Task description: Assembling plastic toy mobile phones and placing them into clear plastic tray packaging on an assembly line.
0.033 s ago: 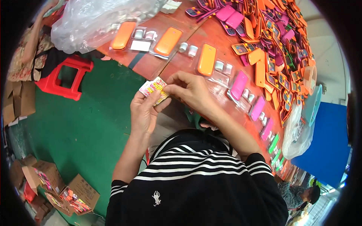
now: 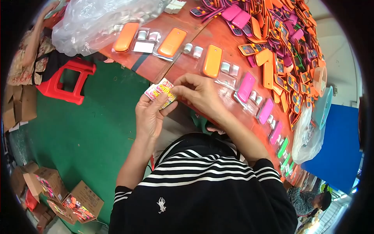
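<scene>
My left hand (image 2: 149,114) is closed around a small stack of printed cards (image 2: 163,90), white with yellow and pink print, held just off the table's near edge. With thumb and fingers pinched, my right hand (image 2: 199,93) grips the right edge of the same cards. Beyond my hands, a row of clear plastic blister trays lies along the table. One holds an orange toy phone (image 2: 213,61) next to small white-capped cylinders (image 2: 230,69). A pink toy phone (image 2: 246,87) sits in the tray to its right.
A big heap of colourful toy phones (image 2: 286,58) covers the far right of the red table (image 2: 187,74). A clear plastic bag (image 2: 89,31) rests at the far left. A red stool (image 2: 70,80) and open cartons (image 2: 83,201) stand on the green floor. Another person (image 2: 311,201) is at lower right.
The cards have shifted very slightly between my hands, and the print showing on top looks a little different. Both hands keep their grip.
</scene>
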Tool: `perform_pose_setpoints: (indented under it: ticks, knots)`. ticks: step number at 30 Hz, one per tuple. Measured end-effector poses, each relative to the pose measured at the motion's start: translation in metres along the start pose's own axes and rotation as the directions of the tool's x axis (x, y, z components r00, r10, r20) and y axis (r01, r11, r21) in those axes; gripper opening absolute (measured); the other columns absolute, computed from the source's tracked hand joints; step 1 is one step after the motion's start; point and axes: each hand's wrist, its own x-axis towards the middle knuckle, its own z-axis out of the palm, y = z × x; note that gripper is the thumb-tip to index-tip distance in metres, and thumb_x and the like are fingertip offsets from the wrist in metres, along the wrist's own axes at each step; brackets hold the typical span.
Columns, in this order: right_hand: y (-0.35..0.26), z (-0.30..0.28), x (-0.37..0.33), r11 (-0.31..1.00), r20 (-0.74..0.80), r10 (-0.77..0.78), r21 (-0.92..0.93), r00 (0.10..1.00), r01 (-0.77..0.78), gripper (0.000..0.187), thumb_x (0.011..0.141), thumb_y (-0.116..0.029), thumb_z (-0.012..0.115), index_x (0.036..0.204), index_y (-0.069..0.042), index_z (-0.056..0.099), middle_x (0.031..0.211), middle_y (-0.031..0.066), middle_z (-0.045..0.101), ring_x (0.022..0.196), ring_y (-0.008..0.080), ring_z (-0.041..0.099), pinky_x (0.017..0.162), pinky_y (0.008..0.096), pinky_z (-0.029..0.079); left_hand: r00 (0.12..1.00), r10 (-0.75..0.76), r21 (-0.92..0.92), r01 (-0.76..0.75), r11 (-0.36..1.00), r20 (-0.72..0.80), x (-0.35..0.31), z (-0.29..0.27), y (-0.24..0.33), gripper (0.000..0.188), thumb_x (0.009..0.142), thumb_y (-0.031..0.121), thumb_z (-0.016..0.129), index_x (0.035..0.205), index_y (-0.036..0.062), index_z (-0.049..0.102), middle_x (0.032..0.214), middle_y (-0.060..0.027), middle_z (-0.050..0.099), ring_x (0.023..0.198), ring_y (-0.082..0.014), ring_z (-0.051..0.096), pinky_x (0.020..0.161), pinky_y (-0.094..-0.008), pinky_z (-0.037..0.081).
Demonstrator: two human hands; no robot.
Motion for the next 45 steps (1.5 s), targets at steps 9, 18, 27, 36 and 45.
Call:
perform_pose_setpoints:
  ticks: [9,18,27,36,45]
  knots:
    - [0.002,-0.029,0.020,0.416,-0.066,-0.722,-0.837,0.689,0.356,0.007,0.077,-0.010,0.060,0.082,-0.006,0.058,0.074,0.0091,0.056,0.065,0.0235,0.059,0.053,0.0335,0.047,1.000,-0.018,0.006,0.018,1.000,-0.016,0.006,0.013,-0.010,0.023,0.082,0.006,0.064,0.103,0.0002,0.057,0.096,-0.0145,0.063,0.084,-0.0258,0.065,0.069,-0.0336,0.059]
    - [0.016,-0.035,0.009,0.392,-0.061,-0.721,-0.858,0.690,0.333,0.016,0.074,-0.015,0.064,0.082,-0.003,0.057,0.073,0.0108,0.055,0.069,0.0276,0.060,0.056,0.0383,0.049,0.995,-0.100,-0.014,0.100,0.995,0.030,-0.007,0.016,-0.015,0.025,0.086,0.006,0.057,0.109,-0.0035,0.053,0.107,-0.0185,0.059,0.094,-0.0275,0.062,0.078,-0.0371,0.057]
    - [0.042,-0.046,-0.066,0.997,-0.199,-0.078,-0.007,0.977,0.079,0.020,0.080,-0.012,0.066,0.097,0.000,0.064,0.086,0.0010,0.065,0.073,0.0073,0.058,0.064,0.0223,0.048,0.958,-0.238,0.131,0.218,0.967,0.162,-0.014,0.038,-0.043,0.019,0.087,0.002,0.053,0.104,-0.0037,0.057,0.103,-0.0139,0.062,0.090,-0.0209,0.063,0.080,-0.0374,0.056]
    - [0.046,-0.090,-0.058,0.497,-0.280,-0.679,-0.856,0.678,0.145,0.020,0.075,-0.003,0.058,0.095,-0.005,0.062,0.083,0.0097,0.058,0.072,0.0276,0.059,0.059,0.0349,0.049,0.953,-0.268,0.191,0.240,0.952,0.140,-0.014,0.053,-0.061,0.014,0.084,0.002,0.060,0.098,-0.0005,0.060,0.092,-0.0099,0.064,0.082,-0.0178,0.065,0.072,-0.0339,0.058]
    - [0.048,-0.091,-0.067,0.382,-0.199,-0.711,-0.915,0.675,0.133,0.025,0.077,-0.009,0.061,0.102,-0.006,0.061,0.089,0.0094,0.058,0.075,0.0256,0.058,0.061,0.0346,0.047,0.947,-0.288,0.123,0.271,0.955,0.145,-0.019,0.054,-0.062,0.013,0.086,0.005,0.057,0.097,-0.0020,0.058,0.094,-0.0118,0.063,0.084,-0.0186,0.064,0.074,-0.0348,0.058]
